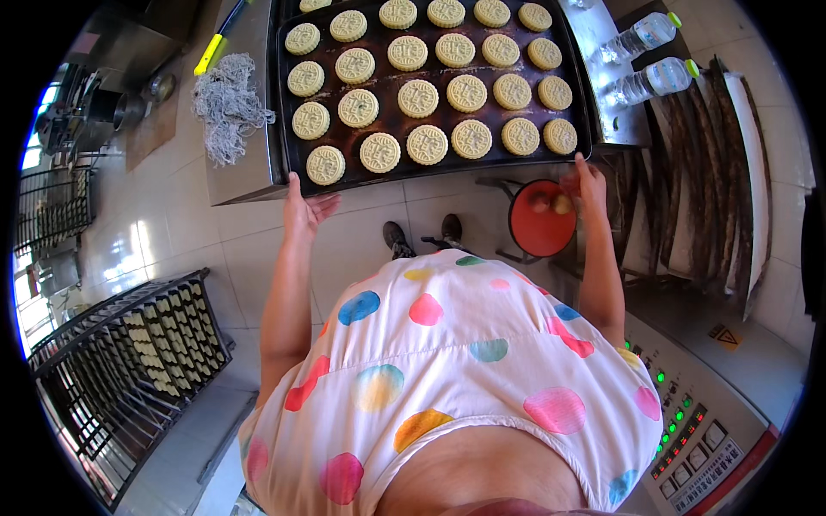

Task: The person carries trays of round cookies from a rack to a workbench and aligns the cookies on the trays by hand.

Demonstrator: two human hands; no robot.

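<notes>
Resting on the steel table [245,176], the dark tray [578,82] of round pale cakes [419,98] sits far ahead; left hand [303,206] open under its near-left corner, right hand [587,185] grasping its near-right edge.

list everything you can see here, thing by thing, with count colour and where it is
dark metal baking tray: one, dark brown, on the steel table ahead, both hands at its near edge
round pale stamped pastries: about twenty-four in view, pale yellow-green, in rows on the tray
steel table: one, grey, under the tray
tangled grey string mop head: one, grey, on the table left of the tray
clear plastic water bottles: two, green caps, on the table's right end
round red stool: one, red, on the floor below the tray's right corner
black wire rack: one, black, on the floor at lower left
control panel with green lights: one, grey, lower right
left hand: open, under the tray's near-left corner
right hand: at the tray's near-right corner
</notes>
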